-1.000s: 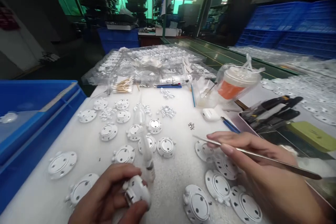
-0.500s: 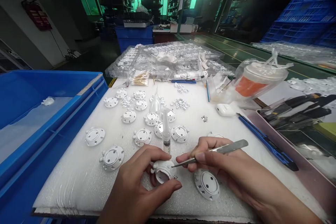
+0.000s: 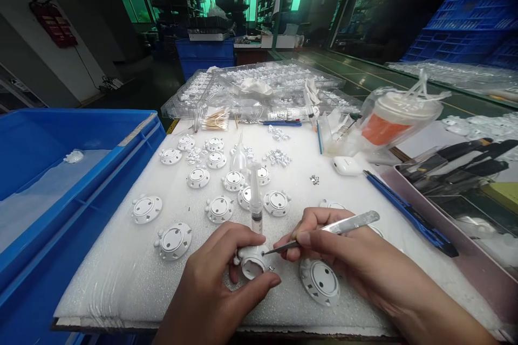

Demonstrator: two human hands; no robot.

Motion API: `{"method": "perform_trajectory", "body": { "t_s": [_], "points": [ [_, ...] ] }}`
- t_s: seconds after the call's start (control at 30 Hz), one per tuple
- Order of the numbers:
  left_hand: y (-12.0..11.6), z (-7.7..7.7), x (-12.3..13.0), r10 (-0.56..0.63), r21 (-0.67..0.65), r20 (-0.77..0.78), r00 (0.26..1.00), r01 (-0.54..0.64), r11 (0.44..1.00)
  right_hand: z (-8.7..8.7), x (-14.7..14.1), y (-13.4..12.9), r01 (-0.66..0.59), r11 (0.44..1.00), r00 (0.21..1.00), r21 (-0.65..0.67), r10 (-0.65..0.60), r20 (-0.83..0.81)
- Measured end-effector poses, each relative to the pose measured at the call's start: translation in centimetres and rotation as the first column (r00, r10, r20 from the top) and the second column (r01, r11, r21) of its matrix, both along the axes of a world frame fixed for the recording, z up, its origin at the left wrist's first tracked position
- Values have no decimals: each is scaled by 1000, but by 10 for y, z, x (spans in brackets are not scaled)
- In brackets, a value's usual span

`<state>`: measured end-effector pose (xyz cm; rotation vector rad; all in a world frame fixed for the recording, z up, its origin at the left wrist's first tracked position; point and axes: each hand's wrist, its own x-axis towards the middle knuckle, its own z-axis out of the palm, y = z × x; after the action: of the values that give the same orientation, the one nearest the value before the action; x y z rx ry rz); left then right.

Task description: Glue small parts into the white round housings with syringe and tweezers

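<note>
the left hand (image 3: 220, 272) hides much of a small white part (image 3: 251, 254), whose far and lower sides cannot be made out. the right hand (image 3: 335, 248) covers portions of the white discs behind it, and its lower fingers are tucked out of sight. at the left the blue bin (image 3: 140, 129) is cut off by the edge; at the right so is the pink box (image 3: 453, 237).

the left hand is curved partly open, thumb and forefinger around the white part, near the middle of the near side of the white surface (image 3: 109, 259). the right hand is closed in a pinch on metal tweezers (image 3: 348, 222), their tip at the part's upper right; anything at the tip is too small to tell. a syringe (image 3: 256, 194) is just beyond the left hand.
</note>
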<state>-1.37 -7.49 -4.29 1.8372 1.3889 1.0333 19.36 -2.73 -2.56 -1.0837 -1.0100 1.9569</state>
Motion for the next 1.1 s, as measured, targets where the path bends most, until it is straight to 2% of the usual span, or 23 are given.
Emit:
{"method": "perform_trajectory", "body": {
  "t_s": [0.13, 0.3, 0.57, 0.7, 0.87, 1.1],
  "points": [
    [-2, -1, 3, 51, -28, 45, 998, -50, 998, 2, -1, 0, -2, 1000, 1000, -1, 2, 2],
    [-2, -1, 4, 59, -46, 71, 996, -55, 997, 6, -2, 0, 5, 999, 1000, -32, -5, -5],
    [-1, 1, 4, 59, -59, 80, 995, -55, 997, 6, -2, 0, -2, 1000, 1000, -29, 2, -7],
    [0, 0, 2, 24, -49, 64, 998, -21, 999, 5, -1, 0, -23, 1000, 1000, -12, 23, -7],
    [0, -2, 3, 58, -30, 58, 997, -56, 998, 2, 1, -1, -32, 999, 999, -21, 31, -31],
    [-2, -7, 1, 28, -34, 54, 998, -26, 999, 2, 1, -1, -46, 999, 998, -22, 45, -46]
  ]
}}
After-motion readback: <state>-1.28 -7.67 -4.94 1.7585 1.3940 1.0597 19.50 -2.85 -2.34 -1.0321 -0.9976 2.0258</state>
